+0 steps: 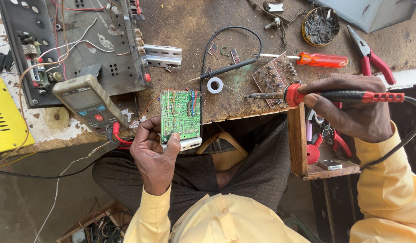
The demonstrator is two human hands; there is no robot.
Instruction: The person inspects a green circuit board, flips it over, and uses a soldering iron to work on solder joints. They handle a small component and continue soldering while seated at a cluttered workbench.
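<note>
Your left hand pinched the green PCB by its lower edge: light, stiff, fragile; right hand closed on the soldering iron handle.

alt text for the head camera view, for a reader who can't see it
Seen from above, a person's left hand holds a green circuit board at a worn workbench edge, while the right hand holds a red-handled soldering iron. A multimeter and a red screwdriver lie nearby.

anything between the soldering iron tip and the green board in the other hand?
Nothing solid. The soldering iron in the right hand points at the green circuit board held by the left hand. Only the solder spool and its thin strand lie near that line, on the bench.
</note>
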